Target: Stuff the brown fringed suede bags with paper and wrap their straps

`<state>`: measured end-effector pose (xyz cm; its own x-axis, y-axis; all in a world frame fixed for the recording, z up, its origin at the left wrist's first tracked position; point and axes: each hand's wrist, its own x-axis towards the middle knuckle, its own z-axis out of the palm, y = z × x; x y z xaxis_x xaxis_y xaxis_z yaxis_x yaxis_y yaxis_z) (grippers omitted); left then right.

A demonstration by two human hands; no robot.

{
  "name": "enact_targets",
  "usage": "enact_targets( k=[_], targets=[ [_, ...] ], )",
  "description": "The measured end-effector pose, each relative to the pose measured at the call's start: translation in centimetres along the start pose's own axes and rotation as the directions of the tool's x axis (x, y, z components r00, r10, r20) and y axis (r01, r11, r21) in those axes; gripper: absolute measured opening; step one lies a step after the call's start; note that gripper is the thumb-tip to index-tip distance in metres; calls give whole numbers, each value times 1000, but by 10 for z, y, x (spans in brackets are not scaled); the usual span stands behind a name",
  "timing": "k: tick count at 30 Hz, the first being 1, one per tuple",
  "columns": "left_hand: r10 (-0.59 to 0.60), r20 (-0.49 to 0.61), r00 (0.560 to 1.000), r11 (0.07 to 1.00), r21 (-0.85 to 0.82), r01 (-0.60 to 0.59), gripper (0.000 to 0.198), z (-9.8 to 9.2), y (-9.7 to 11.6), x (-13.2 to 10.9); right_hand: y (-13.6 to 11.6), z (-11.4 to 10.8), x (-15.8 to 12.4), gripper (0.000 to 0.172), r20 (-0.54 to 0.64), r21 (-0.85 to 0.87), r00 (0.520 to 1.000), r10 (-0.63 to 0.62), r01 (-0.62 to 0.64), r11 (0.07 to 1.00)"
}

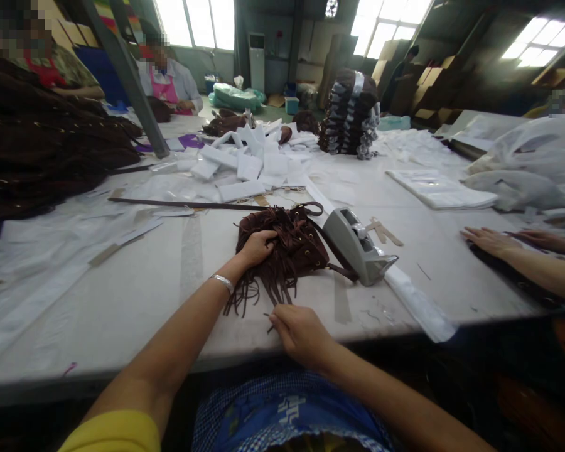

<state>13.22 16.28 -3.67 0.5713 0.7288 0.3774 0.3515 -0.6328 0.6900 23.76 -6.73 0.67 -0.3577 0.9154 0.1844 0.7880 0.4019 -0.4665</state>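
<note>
- While the brown bag (311, 251) is laid on the white table (164, 333), in front of the person, its top is touched by the left hand (258, 248).
- The left hand's fingers are bent over the bag; how tightly it is gripped cannot be told, as the fingertips are partly hidden in the fringe.
- Some thin brown strips (277, 290) are pinched by the right hand (304, 333), which is closed, with the thumb pressed to the fingers. The strips are stretched from the bag toward the near edge of the table.
- A silver bracelet (223, 282) is worn on the left wrist.
- A long brown strap (183, 203) is laid out to the left, behind the bag.
- A grey tape dispenser (353, 248) is set just to the right of the bag.
- Behind the bag, white pieces (249, 168) are heaped up.
- On the far left, dark brown goods (42, 138) are piled high.
- On the right, something dark is touched by a co-worker's hands (494, 242).
- Farther back, a pink apron (164, 89) is worn by another person.
</note>
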Motion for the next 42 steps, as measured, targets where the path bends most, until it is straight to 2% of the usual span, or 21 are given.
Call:
enact_targets(
  k=[4, 7, 11, 13, 15, 17, 20, 22, 24, 25, 27, 29, 30, 36, 42],
  targets=[
    [16, 24, 1000, 1000, 9, -16, 37, 1, 3, -2, -15, -15, -18, 28, 3, 147, 1000, -18, 17, 989],
    [20, 31, 999, 1000, 9, -21, 38, 1, 5, -4, -21, -21, -24, 29, 22, 189, 1000, 9, -13, 982],
    [19, 28, 999, 1000, -1, -19, 34, 2, 4, -4, -26, -15, -37, 21, 51, 229, 998, -20, 7, 974],
    [13, 27, 1000, 1000, -15, -12, 29, 2, 4, -2, -29, -4, -47, 22, -3, 227, 991, -135, 132, 965],
    [0, 23, 1000, 999, -38, 1, 25, 1, 3, 0, -33, 4, -57, 23, -72, 196, 953, -293, 302, 933],
    [-16, 18, 1000, 997, -74, 17, 23, 1, 3, 2, -32, 5, -58, 21, -89, 139, 928, -362, 371, 918],
    [-38, 28, 999, 987, -156, 42, 24, -2, 5, 3, -17, -7, -34, 22, -69, 19, 974, -215, 217, 976],
    [-57, 43, 997, 974, -218, 65, 25, -4, 7, 3, 2, -12, -3, 40, -130, -62, 980, -150, 142, 988],
    [-88, 50, 995, 956, -277, 98, 29, -6, 8, 2, 24, -8, 28, 54, -167, -147, 978, -127, 103, 984],
    [-111, 49, 993, 944, -307, 121, 32, -8, 8, 2, 33, -2, 40, 52, -157, -185, 979, -126, 97, 978],
    [-171, 42, 984, 915, -365, 174, 44, -10, 8, 2, 45, 11, 55, 33, -93, -227, 988, -121, 98, 969],
    [-225, 43, 973, 879, -422, 222, 56, -12, 7, 3, 48, 21, 54, 16, -29, -217, 994, -102, 94, 972],
    [-243, 49, 969, 861, -450, 239, 59, -12, 6, 4, 47, 23, 50, 14, -13, -198, 996, -86, 81, 977],
    [-264, 90, 960, 780, -566, 267, 58, -9, 9, 3, 17, 13, 8, 14, -3, -70, 1000, 13, -13, 997],
    [-233, 164, 958, 748, -599, 285, 52, -3, 16, -4, 1, 10, -12, 15, -28, 80, 999, 23, -21, 997]
  ],
)
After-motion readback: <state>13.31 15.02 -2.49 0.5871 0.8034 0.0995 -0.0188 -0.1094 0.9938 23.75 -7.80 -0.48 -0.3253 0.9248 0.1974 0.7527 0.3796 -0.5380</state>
